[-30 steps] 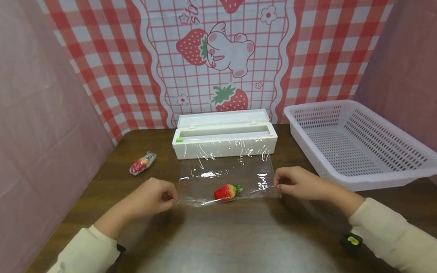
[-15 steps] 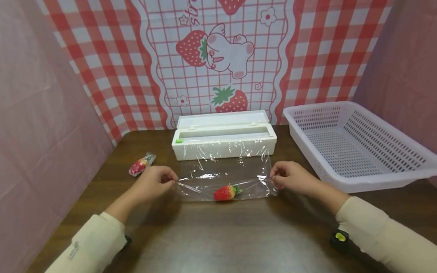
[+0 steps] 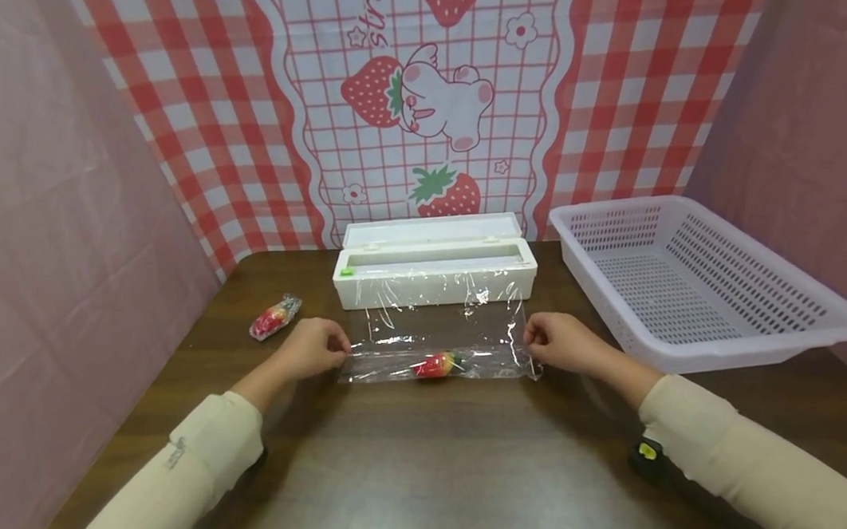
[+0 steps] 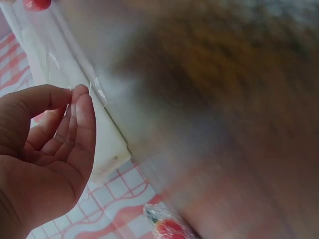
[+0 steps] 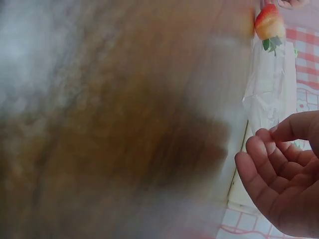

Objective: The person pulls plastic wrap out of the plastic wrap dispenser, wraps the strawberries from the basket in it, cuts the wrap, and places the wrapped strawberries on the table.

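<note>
With left hand (image 3: 313, 347) and right hand (image 3: 563, 341), we pinch the clear film (image 3: 382, 365) at opposite sides, apparently to hold it taut around the strawberry (image 3: 432, 366), which lies midway between them.

Glare's pooling on the tbl (image 3: 412, 488) in front of the strawb (image 3: 431, 366), glints on film (image 3: 382, 364) around it, shadows either side; wrist cams blurring tbl.
</note>
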`<state>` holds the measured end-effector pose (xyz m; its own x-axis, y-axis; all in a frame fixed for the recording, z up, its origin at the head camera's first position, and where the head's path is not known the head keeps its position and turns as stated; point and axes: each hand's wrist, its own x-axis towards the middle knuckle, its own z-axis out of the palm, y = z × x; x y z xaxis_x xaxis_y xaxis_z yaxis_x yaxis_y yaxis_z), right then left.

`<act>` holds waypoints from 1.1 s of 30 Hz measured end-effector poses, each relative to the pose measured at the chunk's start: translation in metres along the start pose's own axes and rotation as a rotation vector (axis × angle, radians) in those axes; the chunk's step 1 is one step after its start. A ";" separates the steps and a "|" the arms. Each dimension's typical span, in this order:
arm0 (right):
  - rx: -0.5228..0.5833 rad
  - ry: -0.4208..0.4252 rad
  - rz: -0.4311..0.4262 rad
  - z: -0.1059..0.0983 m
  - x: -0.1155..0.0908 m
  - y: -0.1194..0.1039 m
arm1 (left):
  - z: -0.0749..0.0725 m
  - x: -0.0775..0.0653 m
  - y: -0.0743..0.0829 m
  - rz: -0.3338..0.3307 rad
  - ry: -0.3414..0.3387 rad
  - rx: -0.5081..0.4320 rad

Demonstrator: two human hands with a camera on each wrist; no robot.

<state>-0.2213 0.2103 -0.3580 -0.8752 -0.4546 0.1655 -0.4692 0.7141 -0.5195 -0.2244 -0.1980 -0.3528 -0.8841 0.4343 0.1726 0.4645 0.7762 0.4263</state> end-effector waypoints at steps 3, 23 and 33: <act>-0.096 -0.007 -0.065 0.001 0.000 -0.002 | 0.004 0.002 0.000 0.045 -0.018 0.049; -0.404 -0.133 -0.171 0.002 -0.008 -0.010 | 0.006 -0.005 0.017 0.030 -0.180 0.284; -0.364 0.042 -0.352 -0.001 0.000 -0.046 | 0.007 0.001 0.047 0.246 0.033 0.161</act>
<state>-0.1995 0.1781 -0.3331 -0.6572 -0.6847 0.3150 -0.7406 0.6642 -0.1014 -0.2033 -0.1580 -0.3392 -0.7441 0.6049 0.2835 0.6646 0.7133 0.2226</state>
